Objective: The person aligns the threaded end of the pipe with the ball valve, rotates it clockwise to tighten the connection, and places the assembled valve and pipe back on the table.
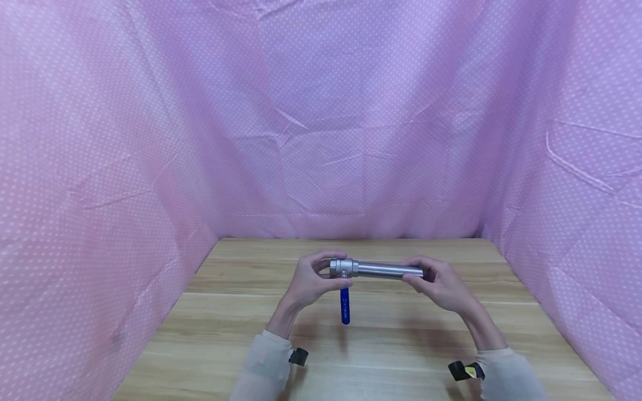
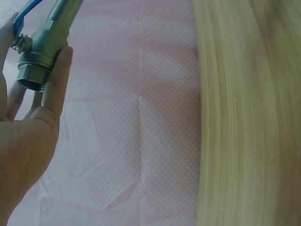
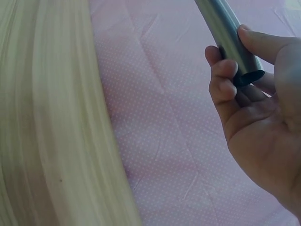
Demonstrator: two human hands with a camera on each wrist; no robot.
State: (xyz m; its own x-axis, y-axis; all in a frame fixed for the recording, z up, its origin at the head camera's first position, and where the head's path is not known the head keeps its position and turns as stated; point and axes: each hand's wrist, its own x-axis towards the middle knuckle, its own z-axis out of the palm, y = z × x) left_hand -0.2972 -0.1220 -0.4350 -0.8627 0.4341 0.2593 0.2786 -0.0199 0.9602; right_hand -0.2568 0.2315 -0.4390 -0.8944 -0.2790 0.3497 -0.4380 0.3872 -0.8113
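Note:
A silver metal ball valve [image 1: 344,267] with a blue lever handle [image 1: 345,306] is joined end to end with a steel pipe [image 1: 383,270]. My left hand [image 1: 310,280] grips the valve body between thumb and fingers, the thumb near the base of the lever, which points toward me. With my right hand [image 1: 443,284] I hold the pipe's far right end, thumb in front and fingers behind. Both pieces are raised over the table, lying nearly level. In the left wrist view the valve's open threaded end [image 2: 33,80] shows; the right wrist view shows the pipe's hollow end [image 3: 251,76].
Below the hands spreads a wood-grain table [image 1: 391,351]. Pink dotted cloth [image 1: 321,167] hangs behind it and along both sides. Black straps with small devices [image 1: 299,356] sit at both wrists, over light sleeves.

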